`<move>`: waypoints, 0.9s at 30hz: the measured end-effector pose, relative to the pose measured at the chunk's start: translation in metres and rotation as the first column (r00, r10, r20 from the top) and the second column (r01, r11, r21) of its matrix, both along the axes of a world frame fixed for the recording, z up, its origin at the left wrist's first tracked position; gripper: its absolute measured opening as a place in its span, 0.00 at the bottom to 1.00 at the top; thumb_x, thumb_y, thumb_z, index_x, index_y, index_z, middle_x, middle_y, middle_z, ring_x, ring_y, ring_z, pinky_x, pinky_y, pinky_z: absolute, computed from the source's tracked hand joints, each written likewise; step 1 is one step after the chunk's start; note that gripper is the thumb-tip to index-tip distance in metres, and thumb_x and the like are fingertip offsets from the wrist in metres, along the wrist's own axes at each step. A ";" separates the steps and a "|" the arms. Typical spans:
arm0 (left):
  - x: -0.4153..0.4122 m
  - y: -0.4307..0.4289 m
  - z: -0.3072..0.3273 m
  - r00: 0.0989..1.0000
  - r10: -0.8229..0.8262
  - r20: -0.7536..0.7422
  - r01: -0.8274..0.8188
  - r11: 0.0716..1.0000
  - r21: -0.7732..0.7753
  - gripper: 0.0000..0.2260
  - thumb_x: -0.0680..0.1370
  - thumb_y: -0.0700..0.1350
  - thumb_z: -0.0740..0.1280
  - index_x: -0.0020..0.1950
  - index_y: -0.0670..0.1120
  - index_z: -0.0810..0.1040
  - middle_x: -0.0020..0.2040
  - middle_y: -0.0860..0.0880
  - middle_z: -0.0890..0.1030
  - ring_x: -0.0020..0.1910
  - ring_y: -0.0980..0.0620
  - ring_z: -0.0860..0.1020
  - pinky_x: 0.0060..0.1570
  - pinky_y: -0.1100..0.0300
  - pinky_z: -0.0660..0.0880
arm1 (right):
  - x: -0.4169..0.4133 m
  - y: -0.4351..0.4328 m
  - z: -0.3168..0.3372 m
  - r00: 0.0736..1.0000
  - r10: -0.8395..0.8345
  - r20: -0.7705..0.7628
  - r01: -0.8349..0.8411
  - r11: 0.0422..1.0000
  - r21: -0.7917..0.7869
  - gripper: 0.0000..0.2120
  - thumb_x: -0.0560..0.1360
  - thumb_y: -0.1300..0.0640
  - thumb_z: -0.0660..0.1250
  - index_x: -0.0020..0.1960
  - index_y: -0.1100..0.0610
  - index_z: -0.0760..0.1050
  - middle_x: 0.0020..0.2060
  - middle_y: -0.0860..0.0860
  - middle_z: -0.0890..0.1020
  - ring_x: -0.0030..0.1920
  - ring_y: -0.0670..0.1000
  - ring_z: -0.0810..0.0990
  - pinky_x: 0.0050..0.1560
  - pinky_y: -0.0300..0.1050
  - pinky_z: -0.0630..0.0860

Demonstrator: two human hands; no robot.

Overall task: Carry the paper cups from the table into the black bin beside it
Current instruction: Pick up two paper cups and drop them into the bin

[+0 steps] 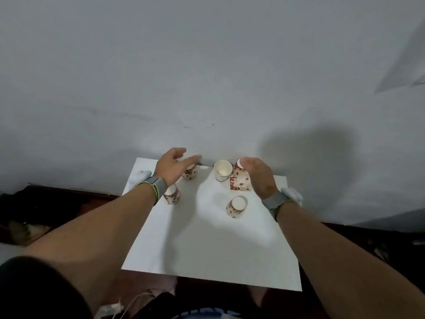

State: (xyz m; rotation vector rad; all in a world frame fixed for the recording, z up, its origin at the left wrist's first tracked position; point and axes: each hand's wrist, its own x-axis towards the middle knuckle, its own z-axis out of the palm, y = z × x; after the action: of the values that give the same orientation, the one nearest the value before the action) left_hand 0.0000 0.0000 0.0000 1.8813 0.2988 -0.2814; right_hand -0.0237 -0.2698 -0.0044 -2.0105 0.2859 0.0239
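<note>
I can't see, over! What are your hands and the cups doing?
Left hand open over a far cup. Right hand open beside another cup. All cups on table. Bin not in view.

Two bare hands reaching forward

Left hand [171, 166] at eleven o'clock, fingers spread open; right hand [258, 176] at one o'clock, palm down, fingers curled loosely.

Five patterned paper cups sit toward the far edge of the white table [207, 245]. The left hand [171, 168] hovers spread above the far-left cup [190, 172]; the right hand [258, 176] touches the far-right cup [239, 168].
</note>
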 end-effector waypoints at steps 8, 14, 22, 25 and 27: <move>-0.014 0.017 -0.052 0.987 -0.055 -0.152 0.112 0.910 0.398 0.20 0.78 0.51 0.76 0.70 0.52 0.79 0.68 0.47 0.81 0.61 0.46 0.79 0.61 0.57 0.73 | -0.028 -0.007 -0.055 0.943 0.084 -0.323 -0.176 0.947 -0.268 0.21 0.74 0.45 0.72 0.66 0.47 0.77 0.66 0.51 0.77 0.66 0.54 0.76 0.64 0.46 0.70; -0.037 0.029 -0.104 0.952 -0.180 -0.247 0.289 0.792 0.537 0.27 0.80 0.48 0.72 0.79 0.53 0.71 0.78 0.44 0.70 0.72 0.39 0.74 0.65 0.51 0.75 | -0.059 -0.013 -0.107 0.826 0.188 -0.532 -0.435 0.813 -0.388 0.30 0.77 0.44 0.68 0.77 0.47 0.65 0.74 0.53 0.70 0.71 0.56 0.72 0.69 0.48 0.69; -0.028 0.031 -0.109 0.934 -0.222 -0.281 0.347 0.756 0.555 0.29 0.83 0.48 0.70 0.83 0.55 0.67 0.77 0.42 0.71 0.72 0.37 0.75 0.64 0.50 0.75 | -0.050 -0.011 -0.108 0.864 0.203 -0.460 -0.410 0.815 -0.410 0.33 0.77 0.46 0.70 0.79 0.47 0.63 0.75 0.54 0.69 0.75 0.55 0.68 0.71 0.44 0.64; -0.035 0.031 -0.118 0.938 -0.210 -0.277 0.336 0.752 0.567 0.28 0.83 0.47 0.70 0.83 0.57 0.66 0.76 0.43 0.72 0.71 0.37 0.75 0.65 0.50 0.74 | -0.050 -0.011 -0.112 0.875 0.188 -0.446 -0.397 0.807 -0.437 0.33 0.77 0.46 0.71 0.79 0.47 0.64 0.74 0.54 0.70 0.74 0.56 0.68 0.72 0.45 0.64; -0.038 0.031 -0.122 0.947 -0.183 -0.263 0.306 0.760 0.573 0.29 0.83 0.47 0.70 0.83 0.58 0.66 0.76 0.43 0.73 0.72 0.37 0.75 0.64 0.50 0.75 | -0.050 -0.010 -0.114 0.873 0.181 -0.453 -0.397 0.804 -0.444 0.33 0.76 0.47 0.71 0.79 0.46 0.64 0.74 0.55 0.70 0.74 0.56 0.69 0.71 0.45 0.65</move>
State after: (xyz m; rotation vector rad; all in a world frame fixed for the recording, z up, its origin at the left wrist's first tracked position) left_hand -0.0382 0.0309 -0.1223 2.5530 0.2916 -0.6077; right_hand -0.0734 -0.2799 -0.1189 -2.5820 0.2406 0.6192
